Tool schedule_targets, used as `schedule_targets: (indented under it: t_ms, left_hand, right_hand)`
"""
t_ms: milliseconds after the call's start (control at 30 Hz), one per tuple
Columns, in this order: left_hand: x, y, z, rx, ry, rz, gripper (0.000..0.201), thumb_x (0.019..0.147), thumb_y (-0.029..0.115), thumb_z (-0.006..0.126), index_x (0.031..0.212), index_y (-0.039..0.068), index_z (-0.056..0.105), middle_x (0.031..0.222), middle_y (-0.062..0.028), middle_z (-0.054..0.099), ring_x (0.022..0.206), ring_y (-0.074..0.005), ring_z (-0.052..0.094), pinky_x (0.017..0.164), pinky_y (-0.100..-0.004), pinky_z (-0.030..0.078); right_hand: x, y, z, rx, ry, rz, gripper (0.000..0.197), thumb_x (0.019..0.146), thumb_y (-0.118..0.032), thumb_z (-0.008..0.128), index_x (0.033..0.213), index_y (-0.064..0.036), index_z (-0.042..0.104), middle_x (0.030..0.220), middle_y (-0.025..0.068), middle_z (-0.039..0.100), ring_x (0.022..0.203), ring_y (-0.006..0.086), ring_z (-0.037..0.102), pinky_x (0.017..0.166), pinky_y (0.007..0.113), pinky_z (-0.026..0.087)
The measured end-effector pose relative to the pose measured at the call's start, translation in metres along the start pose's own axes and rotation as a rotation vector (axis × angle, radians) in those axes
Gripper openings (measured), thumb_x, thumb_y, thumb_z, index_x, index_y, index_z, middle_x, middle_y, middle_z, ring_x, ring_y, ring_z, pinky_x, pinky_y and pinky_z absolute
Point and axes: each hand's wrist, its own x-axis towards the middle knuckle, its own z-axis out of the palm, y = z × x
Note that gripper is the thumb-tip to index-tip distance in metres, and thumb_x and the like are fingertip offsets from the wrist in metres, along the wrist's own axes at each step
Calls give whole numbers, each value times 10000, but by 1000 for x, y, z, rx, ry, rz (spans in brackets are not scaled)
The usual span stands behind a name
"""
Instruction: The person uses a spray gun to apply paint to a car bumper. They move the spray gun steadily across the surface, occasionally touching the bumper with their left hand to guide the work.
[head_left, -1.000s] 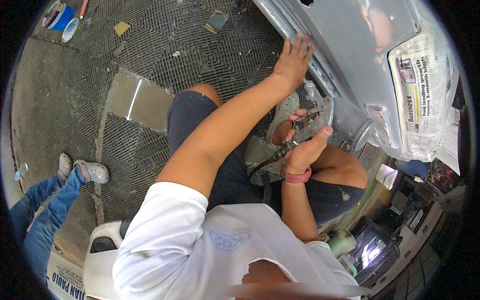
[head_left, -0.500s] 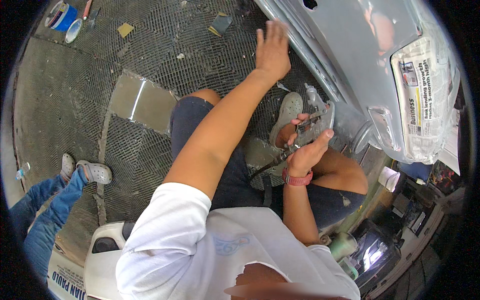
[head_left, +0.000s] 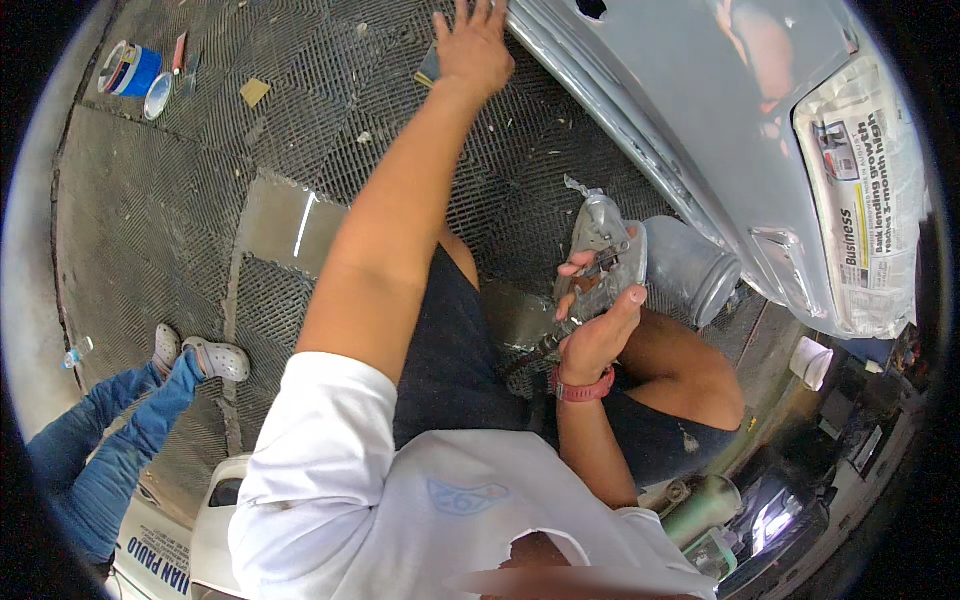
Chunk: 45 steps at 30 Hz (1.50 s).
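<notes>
My left hand reaches far forward with its fingers spread and nothing in it. It is beside the lower edge of a grey vehicle body panel; whether it touches the panel I cannot tell. Close to that hand, a dark grey and tan piece of sandpaper lies on the floor. My right hand, with a red watch at the wrist, is closed around a metal spray gun. A translucent cup is attached to the gun, below the panel's edge. A hose runs from the gun toward my lap.
Newspaper masks part of the panel. At the far left, a blue can stands beside its lid. A tan sheet lies on the ribbed floor mat. Another person's legs are at the left, near a white vehicle.
My left hand has moved farther forward and to the left along the panel edge. The spray gun has shifted slightly in my right hand's grip, and the view has tilted a little.
</notes>
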Motion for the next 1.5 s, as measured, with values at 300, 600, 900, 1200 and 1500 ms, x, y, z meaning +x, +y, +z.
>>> schedule_targets:
  t_ms: [300,600,900,1200,1500]
  left_hand:
    - [70,-27,-24,-59,-77,-107,827,1053,307,569,1771,68,236,1878,-134,101,1719,-419,108,1362,-638,171]
    - [62,-34,-3,82,74,193,644,1020,212,545,1643,50,514,1808,-196,314,1691,-410,236,1350,-639,212]
    - [88,-93,-24,97,368,-5,807,1026,124,520,1756,5,198,1854,-221,119,1721,-391,107,1356,-622,207]
    - [108,-76,-20,147,3,10,871,1018,127,520,1760,-30,90,1859,-245,10,1726,-411,33,1365,-615,192]
    - [21,-12,9,66,105,74,824,1011,129,544,1731,-75,199,1840,-254,156,1720,-402,122,1338,-613,272]
  right_hand:
    - [3,2,-4,35,-13,69,791,1167,-646,334,1511,41,520,1166,184,729,929,226,726,511,300,528]
    - [6,3,-5,23,-62,101,850,1152,-670,339,1674,0,384,1154,173,730,943,228,723,508,291,523]
    - [7,3,-9,46,-71,114,805,1152,-665,356,1492,36,558,1203,176,732,976,229,736,548,309,553]
    - [5,2,-7,4,-57,148,782,1159,-654,347,1353,50,625,1202,169,735,987,223,738,549,307,548]
    - [8,4,-4,-13,-10,94,664,1196,-554,337,1248,25,657,1176,154,744,932,188,724,544,296,534]
